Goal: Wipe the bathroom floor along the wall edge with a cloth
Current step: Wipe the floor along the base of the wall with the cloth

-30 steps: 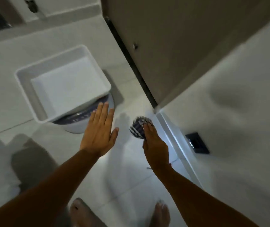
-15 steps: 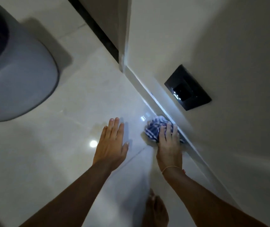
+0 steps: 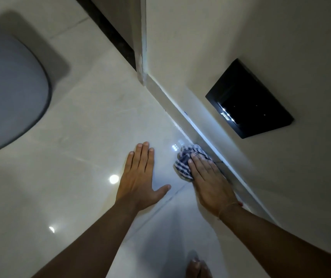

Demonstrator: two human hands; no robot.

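Note:
A blue-and-white checked cloth [image 3: 186, 158] lies bunched on the glossy pale floor tiles [image 3: 84, 149], right against the skirting [image 3: 198, 135] at the foot of the wall. My right hand [image 3: 208, 181] presses flat on the cloth, fingers together, covering its near half. To its left, my left hand [image 3: 140, 177] rests palm-down on the bare tile with fingers straight and thumb spread, holding nothing.
A grey rounded bin or toilet body [image 3: 8, 93] fills the left side. A black wall plate [image 3: 249, 99] sits low on the white wall above the cloth. A dark door threshold [image 3: 110, 29] runs at the top. A bare foot [image 3: 197, 267] shows at the bottom edge.
The view has dropped close to the floor. My right hand brought the cloth down against the skirting and now presses it there; my left hand has settled flat on the tile.

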